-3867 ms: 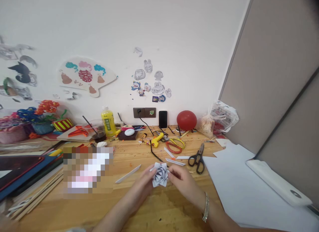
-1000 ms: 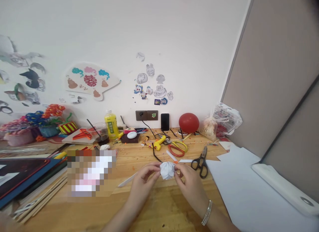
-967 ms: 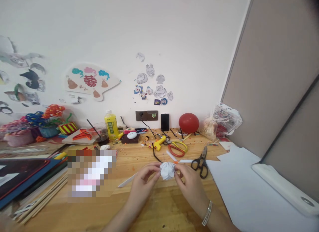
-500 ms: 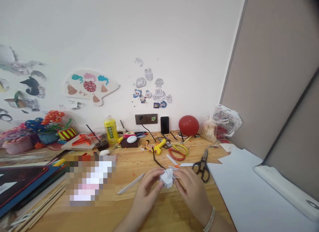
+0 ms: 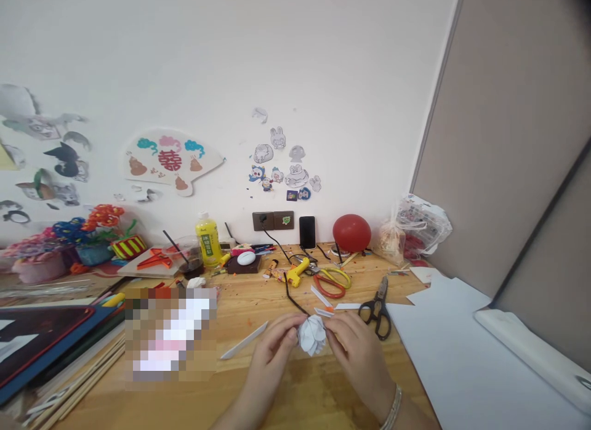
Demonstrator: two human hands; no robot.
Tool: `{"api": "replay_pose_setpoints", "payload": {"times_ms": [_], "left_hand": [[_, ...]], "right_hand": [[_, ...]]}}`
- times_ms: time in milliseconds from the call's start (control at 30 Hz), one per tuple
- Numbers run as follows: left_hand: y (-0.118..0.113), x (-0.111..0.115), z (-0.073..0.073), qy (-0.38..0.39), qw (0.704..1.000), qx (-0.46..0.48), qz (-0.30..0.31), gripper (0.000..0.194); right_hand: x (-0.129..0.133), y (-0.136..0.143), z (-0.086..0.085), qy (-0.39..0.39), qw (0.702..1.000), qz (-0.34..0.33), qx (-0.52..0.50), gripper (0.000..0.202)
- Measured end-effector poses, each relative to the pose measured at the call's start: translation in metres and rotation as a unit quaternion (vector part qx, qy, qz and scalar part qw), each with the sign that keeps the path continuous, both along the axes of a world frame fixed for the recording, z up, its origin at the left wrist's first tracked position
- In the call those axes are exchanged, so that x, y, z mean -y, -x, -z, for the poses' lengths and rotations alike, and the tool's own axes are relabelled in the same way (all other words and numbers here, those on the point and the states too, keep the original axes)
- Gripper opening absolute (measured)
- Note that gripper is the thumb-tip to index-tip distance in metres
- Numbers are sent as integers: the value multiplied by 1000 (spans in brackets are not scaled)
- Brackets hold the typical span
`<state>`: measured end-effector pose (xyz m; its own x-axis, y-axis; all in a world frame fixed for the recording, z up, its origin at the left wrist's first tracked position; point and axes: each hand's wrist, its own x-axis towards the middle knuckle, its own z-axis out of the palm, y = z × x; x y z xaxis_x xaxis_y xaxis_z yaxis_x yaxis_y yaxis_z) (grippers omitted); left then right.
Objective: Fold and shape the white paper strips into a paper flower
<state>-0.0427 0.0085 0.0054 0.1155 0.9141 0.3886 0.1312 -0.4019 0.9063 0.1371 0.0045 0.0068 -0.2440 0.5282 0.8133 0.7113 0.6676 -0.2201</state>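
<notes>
A white paper flower (image 5: 313, 336) with layered petals is held just above the table between my two hands. My left hand (image 5: 276, 350) pinches its left edge between thumb and fingers. On the opposite edge my right hand (image 5: 354, 344), with a bracelet at the wrist, grips with closed fingertips. Just behind the flower lie narrow white paper strips (image 5: 347, 306) and a black cord (image 5: 294, 297) that runs toward my fingers. Another paper strip (image 5: 244, 340) rests left of my left hand. Black-handled scissors (image 5: 377, 310) lie close to the right hand.
Behind my hands are a yellow glue gun (image 5: 297, 272), red-and-yellow-handled scissors (image 5: 333, 283), a red balloon (image 5: 351, 233) and a phone (image 5: 307, 232). White paper sheets (image 5: 457, 356) cover the right side. Thin wooden sticks (image 5: 87, 381), a yellow bottle (image 5: 209, 240) and a cup (image 5: 191, 267) are leftward.
The paper flower has turned in my fingers, so its layered petals face me more. Both hands still hold its edges. The view has shifted slightly.
</notes>
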Motion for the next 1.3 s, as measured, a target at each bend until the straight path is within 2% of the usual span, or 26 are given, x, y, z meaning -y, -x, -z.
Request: {"api": "replay_pose_setpoints", "payload": {"times_ms": [167, 267, 367, 467, 633, 867, 1000, 1200, 1300], "left_hand": [[0, 1, -4, -2, 1000, -16, 0, 24], [1, 1, -1, 10, 999, -7, 30, 28], [-1, 0, 6, 20, 998, 15, 64, 44], [-5, 0, 11, 44, 997, 15, 60, 57], [-11, 0, 8, 83, 996, 11, 37, 45], [-12, -1, 8, 89, 995, 24, 43, 38], [-14, -1, 9, 103, 992, 33, 62, 38], [-12, -3, 7, 170, 977, 62, 112, 40], [-10, -4, 4, 186, 971, 66, 137, 41]], "right_hand": [[2, 0, 0, 16, 1000, -10, 9, 15], [3, 1, 1, 28, 1000, -9, 9, 13], [4, 2, 1, 47, 999, 0, 11, 10], [4, 4, 2, 72, 997, 8, 23, 8], [4, 7, 2, 95, 994, 27, 41, 9], [5, 8, 3, 124, 990, 31, 52, 15], [6, 9, 3, 143, 988, 30, 42, 16], [6, 9, 2, 246, 969, -3, -13, 18], [6, 8, 0, 264, 964, -9, -27, 18]]}}
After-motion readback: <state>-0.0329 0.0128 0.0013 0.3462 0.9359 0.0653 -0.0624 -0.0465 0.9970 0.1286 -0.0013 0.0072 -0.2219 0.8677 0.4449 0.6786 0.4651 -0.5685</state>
